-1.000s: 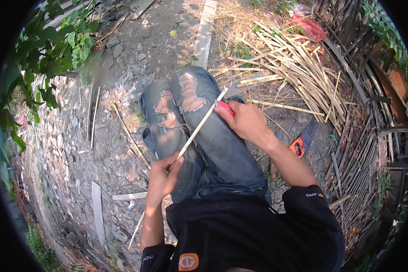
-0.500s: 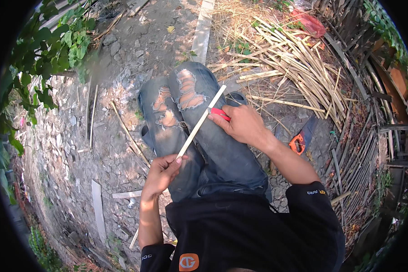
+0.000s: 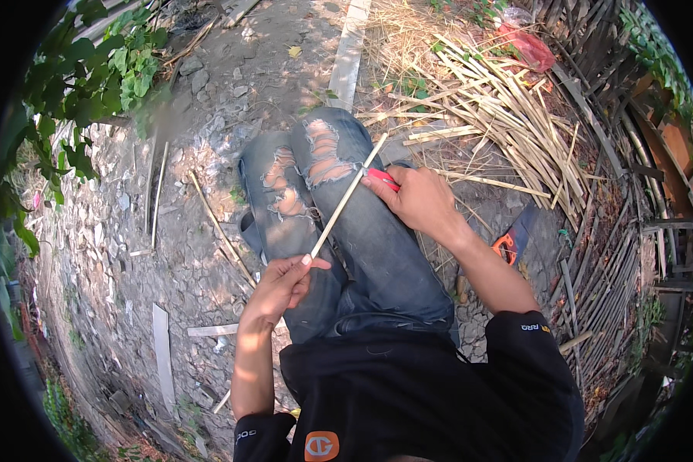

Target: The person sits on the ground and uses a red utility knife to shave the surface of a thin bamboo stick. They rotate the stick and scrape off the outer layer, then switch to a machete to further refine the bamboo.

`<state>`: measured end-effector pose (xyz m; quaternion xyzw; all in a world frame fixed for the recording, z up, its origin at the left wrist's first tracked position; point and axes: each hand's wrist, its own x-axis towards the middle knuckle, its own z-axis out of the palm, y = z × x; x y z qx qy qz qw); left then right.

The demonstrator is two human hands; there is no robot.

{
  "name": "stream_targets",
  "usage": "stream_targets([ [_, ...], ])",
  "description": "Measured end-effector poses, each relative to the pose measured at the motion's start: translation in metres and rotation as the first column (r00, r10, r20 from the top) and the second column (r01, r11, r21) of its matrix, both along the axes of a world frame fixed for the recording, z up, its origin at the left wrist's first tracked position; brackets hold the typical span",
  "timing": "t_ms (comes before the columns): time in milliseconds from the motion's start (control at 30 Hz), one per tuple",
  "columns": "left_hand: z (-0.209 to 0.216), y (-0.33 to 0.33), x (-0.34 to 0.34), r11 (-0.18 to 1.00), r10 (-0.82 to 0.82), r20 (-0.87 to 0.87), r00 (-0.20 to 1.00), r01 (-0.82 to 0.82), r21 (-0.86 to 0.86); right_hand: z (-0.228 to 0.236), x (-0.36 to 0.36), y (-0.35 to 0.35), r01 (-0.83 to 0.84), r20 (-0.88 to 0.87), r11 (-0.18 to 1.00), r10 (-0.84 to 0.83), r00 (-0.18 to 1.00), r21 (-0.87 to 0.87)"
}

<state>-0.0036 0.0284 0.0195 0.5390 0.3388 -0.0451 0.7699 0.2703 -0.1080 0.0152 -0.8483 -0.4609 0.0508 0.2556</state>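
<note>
Pale, split-looking wood makes up the slender stick [image 3: 345,202] that lies between the two hands in the head view. Its long axis runs on a slant, from the left hand [image 3: 286,283] low down, up and away to the right, crossing above the blue torn jeans [image 3: 385,258] and ending beyond the right knee. From the left hand the visible length lies ahead and to the right; from the right hand [image 3: 422,202] it lies just to the left, with the upper tip a little farther forward.

The left hand is nearly closed, pinching the stick between thumb and fingers, one finger reaching out past it. Near that forearm a pale end [image 3: 222,401] shows roughly in line with the stick; whether it belongs to the same piece I cannot tell. The right hand is curled around a small red-handled tool [image 3: 383,179], thumb toward the stick. The tool's front meets or nearly meets the stick close to its upper end, so the right hand is the nearer to that tip; the working edge is too small to make out.

On the ground to the right lie an orange-handled handsaw [image 3: 505,248] and, farther forward, a loose heap of similar sticks [image 3: 508,115].
</note>
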Motion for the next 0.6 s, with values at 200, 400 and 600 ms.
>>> stream_targets([
  [200, 0.001, 0.014, -0.028, 0.998, -0.064, -0.081, 0.995, 0.065, 0.005, 0.01, 0.084, -0.008, 0.356, -0.145, 0.934, -0.348, 0.926, 0.035],
  [400, -0.001, -0.005, -0.006, 0.994, -0.01, -0.034, 0.999, 0.013, 0.113, 0.03, -0.023, -0.015, -0.126, -0.068, 0.988, 0.121, 0.99, -0.086],
  [600, -0.005, -0.01, 0.002, 0.987, 0.004, -0.005, 1.0, -0.003, 0.16, 0.002, -0.002, -0.003, -0.092, -0.003, 0.996, 0.092, 0.996, -0.022],
])
